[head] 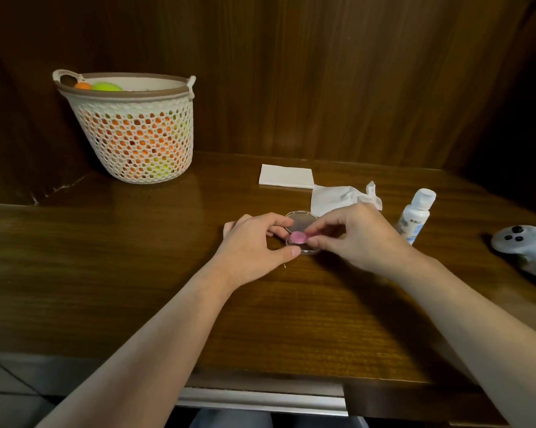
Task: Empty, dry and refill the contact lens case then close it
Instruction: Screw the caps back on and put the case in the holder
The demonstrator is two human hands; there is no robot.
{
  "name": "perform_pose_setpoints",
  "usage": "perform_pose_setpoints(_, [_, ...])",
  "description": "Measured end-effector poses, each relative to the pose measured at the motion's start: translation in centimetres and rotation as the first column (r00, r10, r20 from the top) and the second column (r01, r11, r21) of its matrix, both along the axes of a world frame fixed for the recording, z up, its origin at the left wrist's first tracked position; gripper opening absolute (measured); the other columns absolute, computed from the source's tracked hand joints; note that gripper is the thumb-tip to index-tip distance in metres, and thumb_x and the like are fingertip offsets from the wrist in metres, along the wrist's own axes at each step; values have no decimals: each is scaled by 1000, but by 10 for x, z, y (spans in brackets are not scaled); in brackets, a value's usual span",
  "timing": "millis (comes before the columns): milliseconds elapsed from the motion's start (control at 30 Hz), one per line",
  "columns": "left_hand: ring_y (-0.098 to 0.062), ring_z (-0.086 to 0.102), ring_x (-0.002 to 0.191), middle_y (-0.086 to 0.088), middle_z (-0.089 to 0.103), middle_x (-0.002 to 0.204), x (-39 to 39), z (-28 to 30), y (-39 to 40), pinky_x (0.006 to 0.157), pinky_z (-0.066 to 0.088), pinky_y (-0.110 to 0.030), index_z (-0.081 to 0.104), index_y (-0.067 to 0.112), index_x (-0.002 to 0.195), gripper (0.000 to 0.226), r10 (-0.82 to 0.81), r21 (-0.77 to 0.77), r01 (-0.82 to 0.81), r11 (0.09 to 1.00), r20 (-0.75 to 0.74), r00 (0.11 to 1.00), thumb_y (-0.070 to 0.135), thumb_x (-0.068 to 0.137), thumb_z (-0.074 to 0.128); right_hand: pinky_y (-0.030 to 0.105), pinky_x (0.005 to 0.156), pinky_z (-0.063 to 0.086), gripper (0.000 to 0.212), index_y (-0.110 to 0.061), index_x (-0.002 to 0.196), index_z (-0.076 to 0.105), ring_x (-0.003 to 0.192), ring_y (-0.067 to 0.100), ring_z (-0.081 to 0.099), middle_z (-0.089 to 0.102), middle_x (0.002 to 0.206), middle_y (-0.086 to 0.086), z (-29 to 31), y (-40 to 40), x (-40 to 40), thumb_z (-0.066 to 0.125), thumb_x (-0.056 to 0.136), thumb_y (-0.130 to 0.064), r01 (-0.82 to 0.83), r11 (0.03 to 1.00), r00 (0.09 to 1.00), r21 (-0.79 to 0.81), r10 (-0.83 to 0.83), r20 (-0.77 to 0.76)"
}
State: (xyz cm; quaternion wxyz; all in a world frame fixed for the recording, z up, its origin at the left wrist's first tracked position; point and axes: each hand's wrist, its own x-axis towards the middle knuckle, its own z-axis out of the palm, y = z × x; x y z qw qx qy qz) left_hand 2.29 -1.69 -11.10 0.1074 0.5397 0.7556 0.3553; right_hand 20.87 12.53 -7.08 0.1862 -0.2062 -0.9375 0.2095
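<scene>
Both forearms reach in, left hand (254, 242) steadying clear lens case (300, 231) mid-desk, right hand (350, 234) fingertips pinching pink cap (299, 237); looks like capping or uncapping, can't tell; next: careful twist, case flat.

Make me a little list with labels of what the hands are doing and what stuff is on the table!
left hand: holds the clear plastic contact lens case steady on the brown wooden table
right hand: pinches the round pink cap on the case
case lid: open, tilted back
behind the case: crumpled white tissue, folded white tissue
right of the hands: small white bottle, cap on; white game controller
back left: white mesh basket holding orange and green balls
</scene>
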Motion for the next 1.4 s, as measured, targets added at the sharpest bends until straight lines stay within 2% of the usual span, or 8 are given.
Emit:
perform_pose_setpoints(167, [-2, 52, 126, 31, 72, 108, -2, -1, 1, 106, 21, -39, 59, 44, 138, 53, -9, 6, 9, 1000, 10, 1000, 54, 89, 77, 10, 77, 50, 16, -45, 102, 82, 96, -13, 66, 75, 88, -30, 0, -3, 0, 84, 89, -36, -18, 1000, 999, -24, 18, 28])
perform_pose_setpoints(500, [-3, 51, 127, 29, 73, 108, 0, 0, -1, 114, 24, -46, 59, 43, 138, 53, -4, 3, 4, 1000, 25, 1000, 54, 90, 77, 17, 85, 56, 14, -43, 101, 84, 97, -7, 69, 79, 95, -25, 2, -7, -2, 84, 89, -36, -13, 999, 999, -37, 15, 43])
perform_pose_setpoints(667, [-1, 51, 125, 31, 72, 106, 1, 1, -2, 113, 23, -45, 59, 45, 137, 51, -11, 6, 10, 1000, 29, 1000, 53, 89, 77, 16, 86, 53, 14, -39, 103, 84, 100, -5, 67, 77, 102, -22, 0, -8, 1, 82, 92, -31, -2, 999, 1000, 35, 2, -5])
perform_pose_setpoints(867, [1, 56, 120, 30, 72, 103, 2, 1, -1, 115, 22, -45, 54, 49, 128, 51, 3, 25, -5, 1000, 59, 998, 52, 85, 81, 19, 86, 53, 34, -35, 134, 69, 103, -3, 63, 67, 120, -21, -10, -7, 1, 72, 101, -35, 202, 979, 963, 12, -196, -185])
perform_pose_setpoints(933, [1, 59, 116, 28, 73, 102, 4, 3, -1, 117, 20, -45, 45, 50, 130, 62, 25, 33, -28, 999, 91, 995, 51, 82, 85, 28, 98, 54, 44, -33, 150, 56, 117, 3, 62, 65, 137, -16, -16, -9, -1, 62, 106, -38, 212, 975, 963, -72, -220, -155])
perform_pose_setpoints(1033, [-1, 58, 122, 27, 72, 108, 6, 6, 0, 122, 16, -49, 40, 45, 146, 79, 49, 19, -51, 999, 108, 993, 51, 82, 86, 43, 118, 42, 50, -33, 159, 45, 142, 13, 49, 61, 149, -12, -24, -10, -1, 51, 110, -45, 228, 964, 968, -138, -240, -76])
perform_pose_setpoints(1167, [-4, 50, 131, 30, 71, 111, 6, 7, -2, 122, 17, -51, 45, 42, 152, 73, 24, -13, -23, 1000, 45, 999, 52, 88, 79, 48, 118, 40, 47, -37, 154, 52, 138, 10, 44, 64, 142, -17, -25, -11, -1, 51, 108, -52, 246, 960, 968, -133, -251, -19])
perform_pose_setpoints(1400, [1, 58, 118, 29, 73, 102, 6, 6, -4, 116, 20, -44, 52, 49, 126, 52, 16, 27, -18, 999, 80, 997, 51, 85, 83, 28, 99, 46, 22, -43, 127, 65, 118, 1, 57, 65, 120, -28, -24, -12, 6, 57, 107, -48, 181, 970, 969, -162, -204, -139])
